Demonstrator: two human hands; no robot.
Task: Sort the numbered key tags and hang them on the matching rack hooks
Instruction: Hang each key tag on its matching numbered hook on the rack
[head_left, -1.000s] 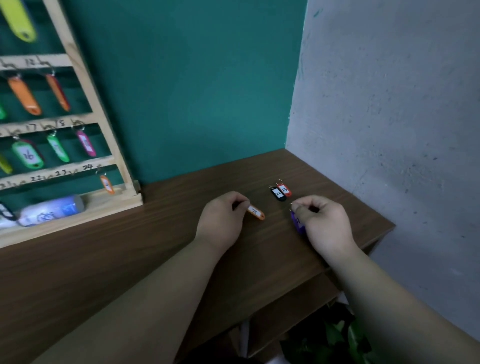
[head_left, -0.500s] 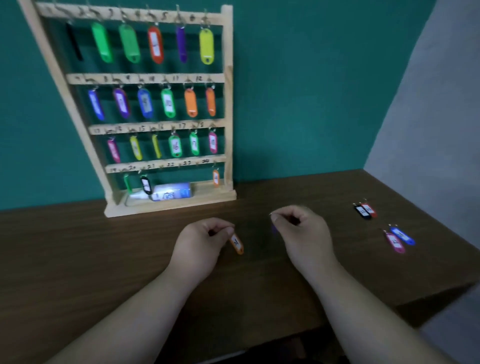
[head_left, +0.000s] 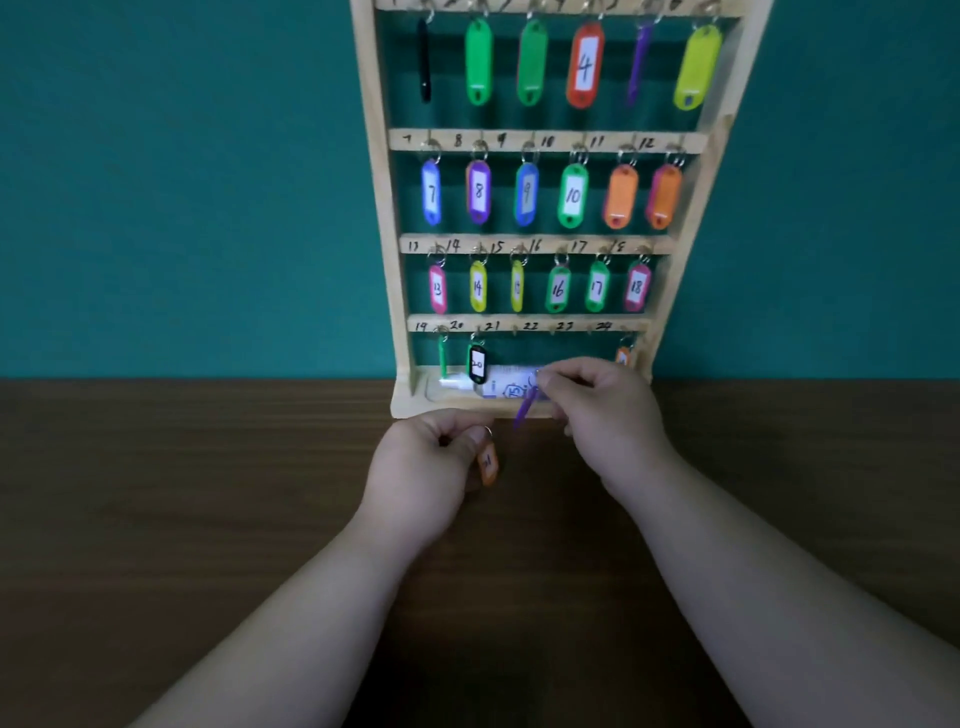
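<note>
left hand (head_left: 421, 467) curled, pinching an orange tag (head_left: 488, 462) at its ring end; tag hangs just above the table (head_left: 208, 493), number blurred, maybe 21. right hand (head_left: 608, 415) pinches a purple tag (head_left: 524, 408) by the ring; tag slants down edge-on in front of the rack (head_left: 384, 208) base, number hidden. rack stands at the table's back edge against a teal wall (head_left: 182, 182). bottom row: green tag (head_left: 443, 358), black tag (head_left: 477, 364) marked 20. white tube (head_left: 506, 382) lies in the base tray

Rack (head_left: 670, 332) on table (head_left: 208, 493), hands before.
</note>
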